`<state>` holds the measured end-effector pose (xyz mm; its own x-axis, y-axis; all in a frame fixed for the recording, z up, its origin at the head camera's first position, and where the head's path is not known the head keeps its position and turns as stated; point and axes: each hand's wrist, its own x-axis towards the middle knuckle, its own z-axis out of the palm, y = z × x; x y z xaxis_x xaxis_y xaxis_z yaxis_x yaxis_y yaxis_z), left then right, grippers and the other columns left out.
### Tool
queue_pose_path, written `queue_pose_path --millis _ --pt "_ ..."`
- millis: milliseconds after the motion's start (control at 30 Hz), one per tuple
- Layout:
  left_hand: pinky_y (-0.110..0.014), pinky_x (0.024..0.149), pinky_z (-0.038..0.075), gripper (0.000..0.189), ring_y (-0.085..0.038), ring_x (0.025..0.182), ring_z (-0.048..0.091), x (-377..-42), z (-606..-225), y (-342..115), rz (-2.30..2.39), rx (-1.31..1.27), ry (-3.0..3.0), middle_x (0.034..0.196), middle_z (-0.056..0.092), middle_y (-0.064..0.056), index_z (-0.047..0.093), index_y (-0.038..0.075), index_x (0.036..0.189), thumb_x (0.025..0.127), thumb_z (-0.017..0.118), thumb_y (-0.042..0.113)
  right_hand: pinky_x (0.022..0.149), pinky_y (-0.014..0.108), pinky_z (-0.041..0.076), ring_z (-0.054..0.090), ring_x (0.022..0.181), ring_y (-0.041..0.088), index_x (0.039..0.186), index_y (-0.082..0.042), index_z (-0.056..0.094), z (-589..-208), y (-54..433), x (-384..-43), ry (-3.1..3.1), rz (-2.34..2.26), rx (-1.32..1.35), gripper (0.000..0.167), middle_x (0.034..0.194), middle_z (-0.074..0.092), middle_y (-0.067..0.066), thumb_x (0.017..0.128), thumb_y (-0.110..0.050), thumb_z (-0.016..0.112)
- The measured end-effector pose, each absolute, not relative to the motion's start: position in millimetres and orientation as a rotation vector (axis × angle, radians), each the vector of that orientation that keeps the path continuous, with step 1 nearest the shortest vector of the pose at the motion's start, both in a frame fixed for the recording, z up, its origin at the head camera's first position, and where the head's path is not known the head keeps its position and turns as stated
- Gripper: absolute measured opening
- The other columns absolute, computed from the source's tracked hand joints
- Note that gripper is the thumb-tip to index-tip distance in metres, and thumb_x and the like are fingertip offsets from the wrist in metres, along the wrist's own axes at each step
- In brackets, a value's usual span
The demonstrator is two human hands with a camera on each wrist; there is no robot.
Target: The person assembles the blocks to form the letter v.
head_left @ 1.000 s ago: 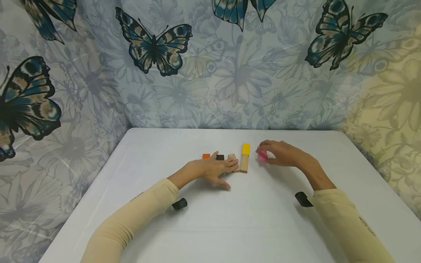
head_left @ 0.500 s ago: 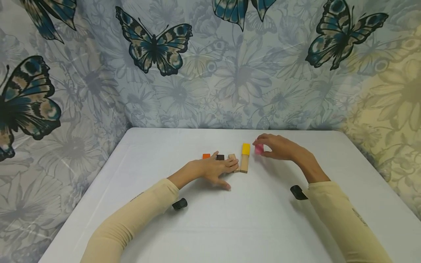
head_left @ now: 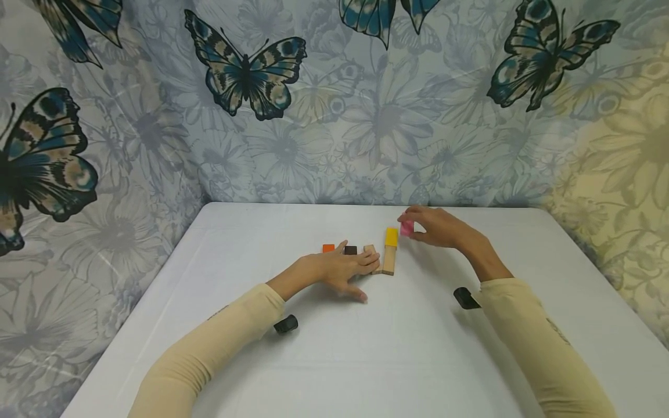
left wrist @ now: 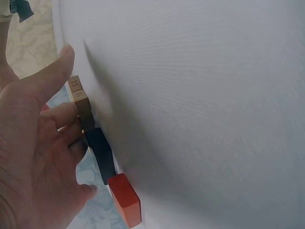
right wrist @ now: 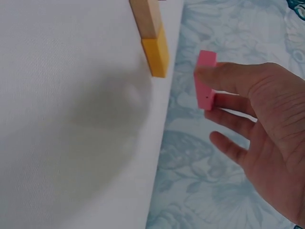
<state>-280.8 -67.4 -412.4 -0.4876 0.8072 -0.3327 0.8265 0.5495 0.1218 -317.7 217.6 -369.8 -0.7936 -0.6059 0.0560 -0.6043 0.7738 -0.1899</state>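
My right hand (head_left: 439, 225) pinches a pink block (right wrist: 206, 81) between thumb and fingers. In the right wrist view, the pink block is held apart from the yellow block (right wrist: 156, 55), which sits end to end with a plain wooden block (right wrist: 145, 16). My left hand (head_left: 342, 268) is spread, thumb held away, with its fingers at a tilted wooden block (head_left: 369, 249). The left wrist view shows those fingers against the numbered wooden block (left wrist: 84, 107), beside a black block (left wrist: 101, 155) and an orange block (left wrist: 125, 198). The hand partly hides these blocks in the head view.
The white table (head_left: 334, 371) carries the blocks near its far edge. Behind it hangs a cloth backdrop (head_left: 376, 116) with butterflies and flowers. A black device (head_left: 286, 324) shows at the left wrist, another dark device (head_left: 466, 298) at the right.
My right hand has moved left and toward the far edge with the pink block, closer to the yellow block. The left hand and the other blocks have stayed put.
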Motion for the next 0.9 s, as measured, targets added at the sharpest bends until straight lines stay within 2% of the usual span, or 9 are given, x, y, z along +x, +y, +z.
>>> queue_pose_path --millis 400,633,900 --pt "-0.071 0.129 0.003 0.096 -0.018 0.166 0.009 -280.2 -410.7 -66.7 -0.099 1.333 2.44 0.179 0.005 0.0 0.015 0.018 0.169 0.098 0.056 0.068 0.105 0.063 0.052 0.064 0.124 0.045 0.134 0.0 0.067 -376.1 215.1 -336.0 2.962 -0.337 -1.04 0.038 0.14 0.063 0.027 0.097 -0.008 0.072" --pt "-0.071 0.129 0.003 0.095 -0.018 0.166 0.009 -279.9 -411.4 -68.0 -0.092 1.321 2.443 0.179 0.005 0.0 0.016 0.019 0.169 0.099 0.056 0.068 0.108 0.062 0.05 0.062 0.129 0.046 0.139 0.0 0.064 -379.8 208.0 -348.3 2.943 -0.335 -0.975 0.041 0.145 0.06 0.027 0.099 -0.008 0.07" --pt "-0.071 0.129 0.003 0.094 -0.017 0.166 0.01 -279.4 -412.8 -67.6 -0.075 1.324 2.445 0.179 0.005 0.001 0.017 0.02 0.169 0.098 0.056 0.068 0.11 0.061 0.049 0.061 0.127 0.044 0.137 0.001 0.065 -387.2 200.9 -364.6 2.914 -0.355 -0.934 0.039 0.139 0.063 0.026 0.1 -0.006 0.068"
